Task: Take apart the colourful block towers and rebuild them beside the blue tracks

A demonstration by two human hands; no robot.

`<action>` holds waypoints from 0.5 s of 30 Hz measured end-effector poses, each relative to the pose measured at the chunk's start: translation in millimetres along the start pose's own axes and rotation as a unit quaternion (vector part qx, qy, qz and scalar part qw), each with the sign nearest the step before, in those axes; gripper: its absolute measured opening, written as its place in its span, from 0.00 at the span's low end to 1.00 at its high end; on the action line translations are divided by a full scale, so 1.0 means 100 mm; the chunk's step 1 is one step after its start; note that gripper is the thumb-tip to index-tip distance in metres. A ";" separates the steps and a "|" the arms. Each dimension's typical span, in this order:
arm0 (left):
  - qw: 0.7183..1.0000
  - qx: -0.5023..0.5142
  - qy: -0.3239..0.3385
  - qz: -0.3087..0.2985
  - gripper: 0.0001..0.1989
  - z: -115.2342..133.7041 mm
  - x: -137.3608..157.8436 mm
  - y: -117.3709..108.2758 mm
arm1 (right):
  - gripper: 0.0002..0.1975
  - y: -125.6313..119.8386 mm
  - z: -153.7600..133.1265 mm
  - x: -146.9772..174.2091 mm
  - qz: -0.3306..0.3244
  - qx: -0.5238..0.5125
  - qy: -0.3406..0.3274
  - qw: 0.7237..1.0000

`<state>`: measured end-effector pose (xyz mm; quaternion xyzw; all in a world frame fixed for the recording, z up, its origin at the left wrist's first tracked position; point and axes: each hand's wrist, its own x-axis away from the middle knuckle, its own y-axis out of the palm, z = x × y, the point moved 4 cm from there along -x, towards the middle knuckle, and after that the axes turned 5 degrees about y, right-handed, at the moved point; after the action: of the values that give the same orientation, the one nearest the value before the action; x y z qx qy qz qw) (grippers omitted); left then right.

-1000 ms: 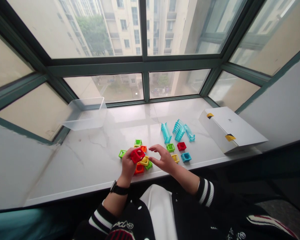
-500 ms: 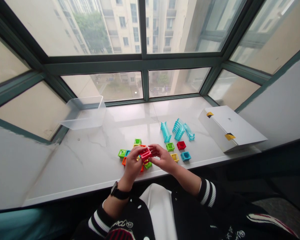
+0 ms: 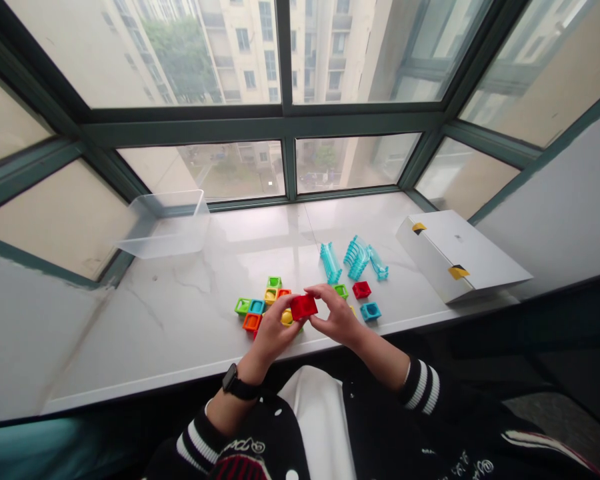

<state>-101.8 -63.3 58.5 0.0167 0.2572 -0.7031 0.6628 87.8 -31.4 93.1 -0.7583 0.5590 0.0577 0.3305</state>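
A glossy white marble-look windowsill (image 3: 180, 293), streaked with grey veins, fills a bay enclosed by a dark green window frame (image 3: 205, 130). Reflections of daylight lie across the slab. Through the panes stand a pale apartment building (image 3: 243, 73) and a leafy tree (image 3: 180, 57), and a white side wall (image 3: 570, 193) closes off the right, its edge rough along the frame.

Above the front part of the sill, the left hand (image 3: 276, 330) grips a red toy block (image 3: 304, 307) between thumb and fingers; the right hand (image 3: 341, 320) pinches its other side. Beneath and left of them sits a cluster of openwork cubes (image 3: 251, 323) in green, blue, orange and yellow. Right of the hands lie a second red block (image 3: 361, 289), a blue cube (image 3: 371, 311) and a partly hidden green cube (image 3: 341, 291), with translucent turquoise track pieces (image 3: 331, 263) behind.

A clear plastic bin (image 3: 163, 248) stands at the left end, a white box (image 3: 480, 257) with yellow-and-black tabs (image 3: 459, 272) at the right. The small dark mark on the box is too small to read. Pale cursive lettering (image 3: 243, 447) decorates the black jacket (image 3: 380, 433), also illegible. A black smartwatch (image 3: 230, 378) circles the left wrist.
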 end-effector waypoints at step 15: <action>0.998 -0.016 0.058 0.003 0.19 0.11 -0.02 0.00 | 0.26 -0.02 0.01 0.02 -0.057 -0.038 0.002 0.998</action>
<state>-97.7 -65.4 68.7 0.0481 0.3061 -0.6947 0.6491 90.4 -32.3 91.5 -0.8012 0.5126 0.0580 0.3032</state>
